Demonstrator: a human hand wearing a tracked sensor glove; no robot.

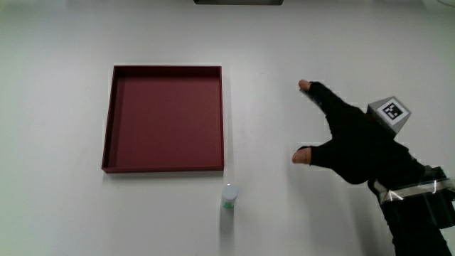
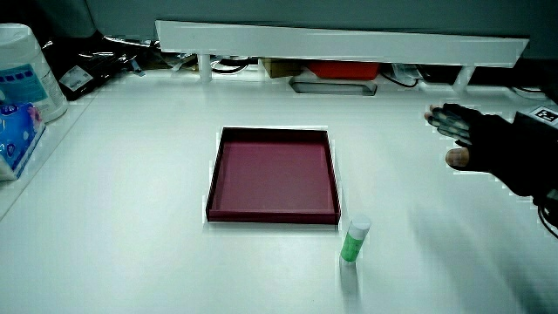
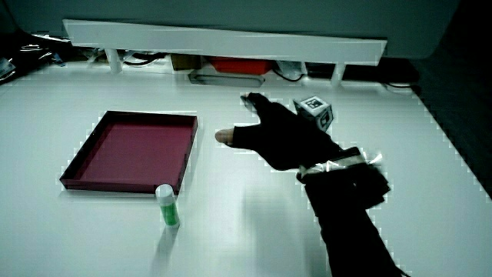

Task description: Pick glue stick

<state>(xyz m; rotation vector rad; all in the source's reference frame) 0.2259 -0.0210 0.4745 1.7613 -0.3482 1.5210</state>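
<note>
While the hand (image 1: 355,146) hovers with fingers (image 1: 310,87) spread and empty, the upright glue stick (image 1: 229,197), low centre of frame, could topple if brushed.

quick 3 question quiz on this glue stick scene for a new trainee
1. True or false: the glue stick lies inside the red tray.
2. What is the hand holding? A) the glue stick B) the tray C) nothing
3. Fill in: the glue stick stands ____ on the table, nearer to the person than the tray.

Key
1. False. It stands on the table just outside the tray's near corner, as a side view shows.
2. C. The fingers are spread above the bare table, beside the tray and apart from the glue stick.
3. Upright, white cap on top.
</note>
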